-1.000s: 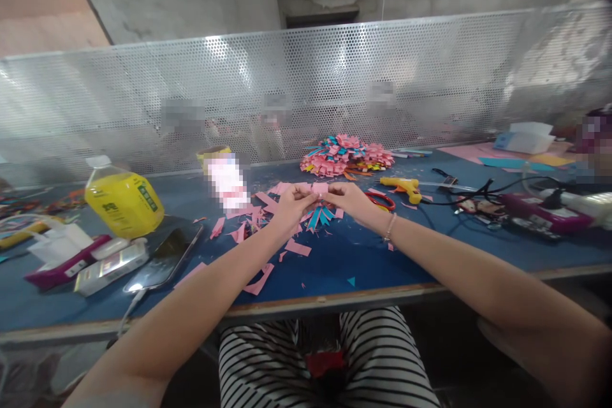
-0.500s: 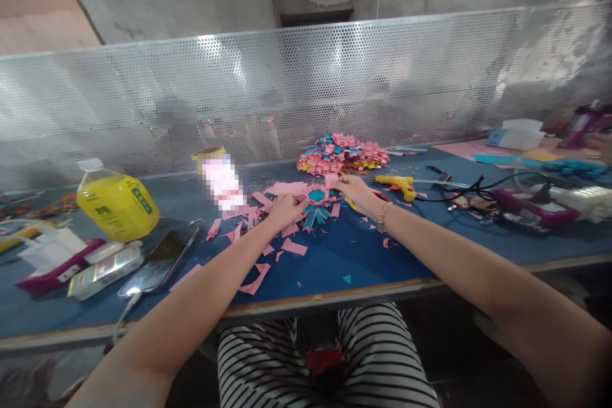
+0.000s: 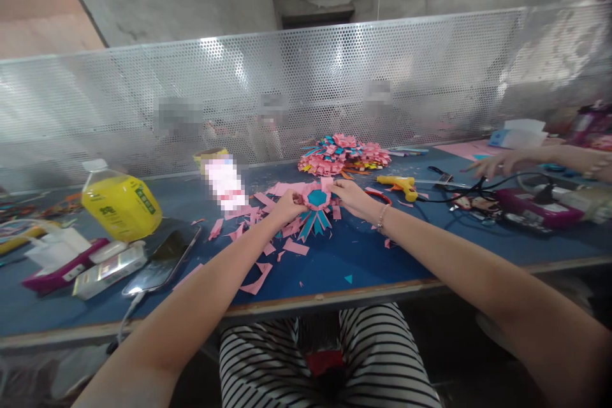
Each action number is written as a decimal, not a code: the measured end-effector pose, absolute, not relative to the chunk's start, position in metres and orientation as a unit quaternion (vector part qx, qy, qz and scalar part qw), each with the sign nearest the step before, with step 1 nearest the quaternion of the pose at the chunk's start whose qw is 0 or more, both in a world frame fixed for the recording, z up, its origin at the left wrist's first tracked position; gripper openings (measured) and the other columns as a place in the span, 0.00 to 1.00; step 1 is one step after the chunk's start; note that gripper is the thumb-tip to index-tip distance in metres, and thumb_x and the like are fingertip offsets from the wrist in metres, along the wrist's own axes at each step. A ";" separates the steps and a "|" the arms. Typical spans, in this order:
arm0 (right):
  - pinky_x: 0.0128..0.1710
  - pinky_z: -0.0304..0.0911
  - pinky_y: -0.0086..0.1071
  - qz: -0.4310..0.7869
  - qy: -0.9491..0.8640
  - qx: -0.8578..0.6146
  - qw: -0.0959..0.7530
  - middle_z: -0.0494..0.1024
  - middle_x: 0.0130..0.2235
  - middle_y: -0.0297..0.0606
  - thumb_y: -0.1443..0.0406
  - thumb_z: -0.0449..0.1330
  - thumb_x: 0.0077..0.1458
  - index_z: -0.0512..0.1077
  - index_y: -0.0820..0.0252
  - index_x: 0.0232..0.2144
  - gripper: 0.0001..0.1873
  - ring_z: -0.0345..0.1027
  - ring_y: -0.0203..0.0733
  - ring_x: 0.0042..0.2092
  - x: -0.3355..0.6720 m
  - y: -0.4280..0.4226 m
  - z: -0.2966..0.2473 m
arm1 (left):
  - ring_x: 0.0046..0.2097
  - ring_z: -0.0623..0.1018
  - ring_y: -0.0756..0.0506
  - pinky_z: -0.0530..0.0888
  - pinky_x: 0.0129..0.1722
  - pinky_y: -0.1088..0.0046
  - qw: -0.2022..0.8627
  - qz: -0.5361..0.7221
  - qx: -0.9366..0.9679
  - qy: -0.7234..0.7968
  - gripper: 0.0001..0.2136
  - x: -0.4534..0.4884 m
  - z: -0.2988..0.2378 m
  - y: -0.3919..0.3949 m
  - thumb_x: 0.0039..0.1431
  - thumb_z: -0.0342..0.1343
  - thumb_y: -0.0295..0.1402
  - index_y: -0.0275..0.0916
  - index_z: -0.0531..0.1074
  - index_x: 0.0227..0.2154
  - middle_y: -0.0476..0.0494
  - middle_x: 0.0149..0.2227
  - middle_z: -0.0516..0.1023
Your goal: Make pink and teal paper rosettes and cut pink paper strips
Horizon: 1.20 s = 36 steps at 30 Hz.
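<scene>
Between my hands is a paper rosette (image 3: pixel 316 199) with a blue centre, a pink pleated rim and blue ribbon tails pointing toward me. My left hand (image 3: pixel 291 205) pinches the rosette's left rim. Closed at its upper right, my right hand (image 3: pixel 351 197) grips a small pink paper piece (image 3: pixel 327 184) against the rim; whether the piece is attached cannot be made out. Pink paper scraps (image 3: pixel 295 247) lie around and under my left hand. Just beyond my right hand are red-handled scissors (image 3: pixel 378 196), partly hidden by it.
A heap of finished-looking pink and blue rosettes (image 3: pixel 342 154) lies behind. Right of it rest a yellow glue gun (image 3: pixel 398 186) with a cable and a purple box (image 3: pixel 540 207). Another person's hand (image 3: pixel 497 164) reaches in from the right. At left stand a yellow bottle (image 3: pixel 122 204) and a phone (image 3: pixel 162 261).
My left hand has shifted slightly along the rosette's rim, and the rosette is raised or tilted a little. Another person's hand has come in over the cables at the right.
</scene>
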State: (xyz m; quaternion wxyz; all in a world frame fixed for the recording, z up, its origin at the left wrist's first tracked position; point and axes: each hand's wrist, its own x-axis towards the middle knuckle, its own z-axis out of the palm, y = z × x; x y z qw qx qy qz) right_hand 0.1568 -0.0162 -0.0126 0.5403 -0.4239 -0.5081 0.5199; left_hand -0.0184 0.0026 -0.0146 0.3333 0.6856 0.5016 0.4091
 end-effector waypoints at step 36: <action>0.30 0.71 0.34 0.472 -0.561 -0.390 0.557 0.70 0.32 0.33 0.67 0.60 0.45 0.60 0.58 0.30 0.11 0.68 0.31 0.25 0.168 -0.025 -0.002 | 0.22 0.68 0.56 0.63 0.21 0.81 0.508 0.549 0.553 0.367 0.14 -0.033 0.013 -0.009 0.34 0.58 0.21 0.38 0.60 0.25 0.56 0.21 0.65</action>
